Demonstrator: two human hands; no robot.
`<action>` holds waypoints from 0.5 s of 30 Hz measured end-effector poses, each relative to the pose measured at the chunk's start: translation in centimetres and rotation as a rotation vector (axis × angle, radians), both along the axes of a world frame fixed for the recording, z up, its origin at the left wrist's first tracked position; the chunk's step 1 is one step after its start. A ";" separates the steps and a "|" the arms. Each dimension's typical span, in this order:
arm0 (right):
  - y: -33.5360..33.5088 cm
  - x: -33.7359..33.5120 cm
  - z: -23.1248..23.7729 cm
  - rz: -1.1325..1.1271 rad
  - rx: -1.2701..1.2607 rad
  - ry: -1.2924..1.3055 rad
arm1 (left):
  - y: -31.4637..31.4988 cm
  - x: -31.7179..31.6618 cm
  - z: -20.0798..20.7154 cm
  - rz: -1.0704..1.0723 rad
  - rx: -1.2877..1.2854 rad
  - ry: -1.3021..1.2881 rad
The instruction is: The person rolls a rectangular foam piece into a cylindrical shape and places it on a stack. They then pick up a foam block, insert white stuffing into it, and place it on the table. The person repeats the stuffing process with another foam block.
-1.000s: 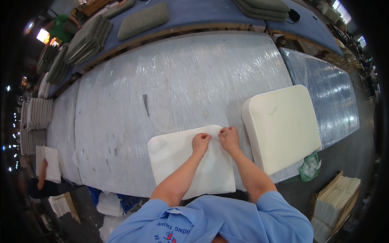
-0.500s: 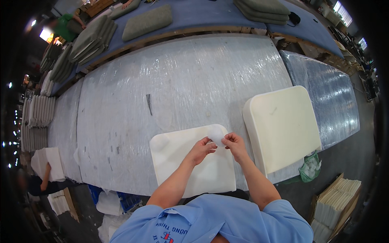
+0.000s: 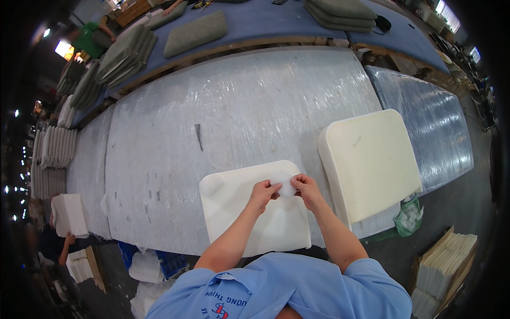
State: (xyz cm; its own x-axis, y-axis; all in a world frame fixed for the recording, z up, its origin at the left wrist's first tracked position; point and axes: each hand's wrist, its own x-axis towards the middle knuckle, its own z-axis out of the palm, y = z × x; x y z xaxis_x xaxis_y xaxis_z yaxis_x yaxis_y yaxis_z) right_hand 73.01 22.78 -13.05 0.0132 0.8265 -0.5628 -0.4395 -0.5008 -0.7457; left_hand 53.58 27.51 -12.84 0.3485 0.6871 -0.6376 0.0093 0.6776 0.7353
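Note:
A tuft of white fluffy fibre [image 3: 285, 187] is stretched between my two hands, over the far right corner of a cream foam cushion pad [image 3: 276, 228]. My left hand [image 3: 263, 194] pinches the tuft's left side between thumb and fingers. On its right side, my right hand [image 3: 306, 190] grips it the same way. A second pale, rounded tuft [image 3: 212, 184] lies on the pad's far left corner. The pad rests flat at the table's near edge, under my forearms.
Right of the pad lies a stack of cream foam pads [image 3: 374, 162] on the film-covered table [image 3: 239, 106]. A green bag of white fibre [image 3: 409, 217] hangs by the near edge. Grey-green cushions [image 3: 195, 33] lie on a blue table beyond. At far left, a co-worker's hand [image 3: 69, 240] touches white pads.
Both hands have come closer together around the tuft, and the left has shifted slightly right and up. The co-worker's hand at far left has moved lower on the white pad.

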 end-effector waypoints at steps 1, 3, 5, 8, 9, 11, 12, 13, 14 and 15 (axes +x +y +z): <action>0.0 -0.2 0.2 0.019 -0.020 -0.019 | -0.2 -0.1 -0.1 0.023 0.003 0.019; -0.3 -0.2 0.4 0.051 -0.061 -0.065 | -0.5 -0.1 -0.3 0.052 -0.003 0.035; -0.2 -0.3 -0.1 0.079 -0.038 -0.164 | -0.8 -0.1 -0.5 0.069 -0.021 0.033; 0.9 0.1 -0.9 0.128 0.027 -0.350 | -1.2 -0.2 -0.8 0.061 -0.065 0.008; 1.5 0.3 -1.2 0.143 0.053 -0.417 | -1.2 -0.2 -0.8 0.078 -0.082 0.001; 3.4 0.9 -1.7 0.190 0.150 -0.552 | -1.3 -0.5 -0.9 0.116 -0.117 -0.013; 4.4 1.1 -2.2 0.212 0.200 -0.617 | -1.2 -0.9 -1.0 0.122 -0.134 0.007; 5.4 1.5 -2.7 0.243 0.203 -0.718 | -1.3 -1.3 -1.2 0.123 -0.151 0.024; 6.4 1.9 -3.1 0.273 0.204 -0.821 | -1.3 -1.7 -1.5 0.123 -0.168 0.040; 7.0 1.9 -3.5 0.311 0.206 -0.919 | -1.5 -2.3 -1.6 0.110 -0.167 0.056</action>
State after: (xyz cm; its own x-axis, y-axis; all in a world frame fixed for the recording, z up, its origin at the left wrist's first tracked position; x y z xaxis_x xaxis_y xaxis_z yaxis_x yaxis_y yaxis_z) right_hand 74.92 29.80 -16.56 0.1380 0.9478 -0.2874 0.4822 -0.3178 -0.8164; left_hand 51.28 26.03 -14.49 0.2379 0.6018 -0.7624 -0.0333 0.7896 0.6128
